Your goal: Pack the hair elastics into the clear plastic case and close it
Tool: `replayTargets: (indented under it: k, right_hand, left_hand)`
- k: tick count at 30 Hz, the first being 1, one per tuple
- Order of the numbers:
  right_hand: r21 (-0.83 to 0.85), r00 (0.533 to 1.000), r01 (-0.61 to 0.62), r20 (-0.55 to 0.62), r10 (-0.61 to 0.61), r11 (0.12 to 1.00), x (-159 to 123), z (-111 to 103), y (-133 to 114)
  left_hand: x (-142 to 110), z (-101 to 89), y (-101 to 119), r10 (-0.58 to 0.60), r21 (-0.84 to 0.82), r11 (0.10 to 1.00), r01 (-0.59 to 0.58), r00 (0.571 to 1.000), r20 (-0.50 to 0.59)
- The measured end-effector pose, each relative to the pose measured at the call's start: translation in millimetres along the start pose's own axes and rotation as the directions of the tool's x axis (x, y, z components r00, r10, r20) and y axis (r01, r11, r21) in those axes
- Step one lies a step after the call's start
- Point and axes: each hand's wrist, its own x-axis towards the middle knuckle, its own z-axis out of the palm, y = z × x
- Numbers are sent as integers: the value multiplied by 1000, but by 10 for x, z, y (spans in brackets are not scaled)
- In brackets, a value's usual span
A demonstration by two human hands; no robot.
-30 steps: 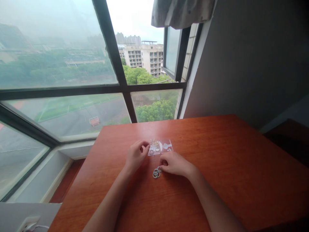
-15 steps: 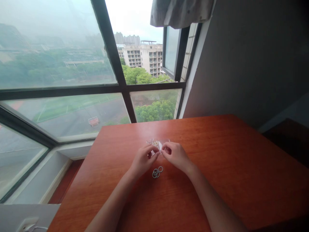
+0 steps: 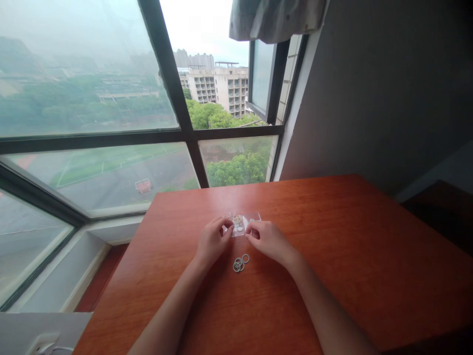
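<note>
A small clear plastic packet [image 3: 241,223] with tiny metal parts inside lies on the reddish wooden table [image 3: 351,246]. My left hand [image 3: 212,241] rests at the packet's left edge with its fingers curled in a pinch against it. On the packet's right side, my right hand [image 3: 268,239] is curled too, fingertips at the packet's near edge. A small cluster of silver metal rings [image 3: 240,263] lies on the table just in front of both hands, touched by neither.
A large window with dark frames [image 3: 185,133] stands beyond the table's far edge, with a sill and a floor gap on the left. A grey wall [image 3: 388,98] rises to the right. A white cable [image 3: 44,345] shows at the bottom left.
My right hand has left the rings and come up to the packet. Both hands met over it half a second ago and have since drawn slightly apart to its two sides.
</note>
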Motion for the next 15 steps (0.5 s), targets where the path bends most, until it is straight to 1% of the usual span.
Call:
replayTargets:
  k: [4,10,12,15]
  right_hand:
    - [4,997,15,74,-15,1000,-12,21,18]
    - [6,985,-9,171,7,1000,-24,1,23]
    - [16,977,-12,214,8,1000,-35,-8,35]
    - [40,951,0,308,-12,999,-55,-12,59]
  left_hand:
    - [-2,5,-17,7,24,1000,-7,1000,9]
    - [14,-45,-40,6,26,1000,-5,1000,-10]
    - [25,-78,-44,2,27,1000,-2,1000,-21]
    - [41,-129,-52,-8,17,1000,8,999,-38]
